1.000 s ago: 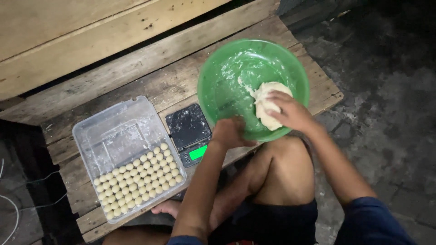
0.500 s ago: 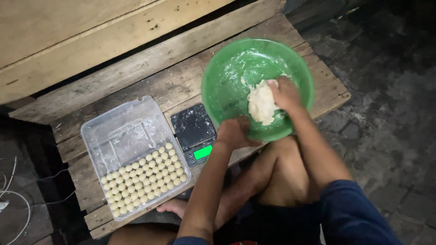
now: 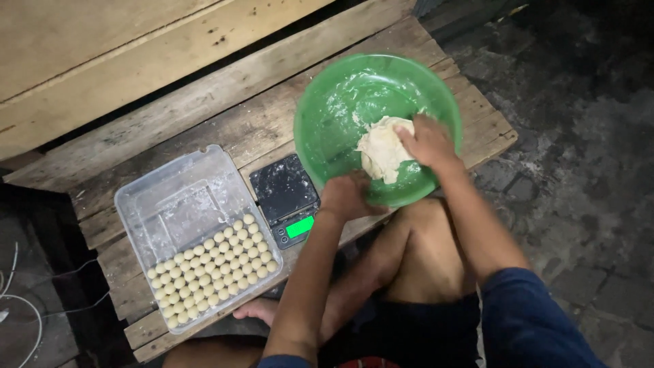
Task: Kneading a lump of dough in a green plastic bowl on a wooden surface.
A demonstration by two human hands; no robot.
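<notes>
While pressing into the pale dough lump point(image 3: 383, 155), right hand point(image 3: 428, 142) curled closed on its far side, inside the green plastic bowl point(image 3: 340, 102). Left hand point(image 3: 347, 196) clamped on the bowl's near rim, which overhangs the rough plank table point(image 3: 204, 109) edge. Left of that grip, touching the bowl: small black scale point(image 3: 285, 196), green display lit. Further left: clear, floury tub point(image 3: 178, 204), rows of small dough balls point(image 3: 212, 266). Right of the bowl: open, dark stone floor point(image 3: 579, 136).
</notes>
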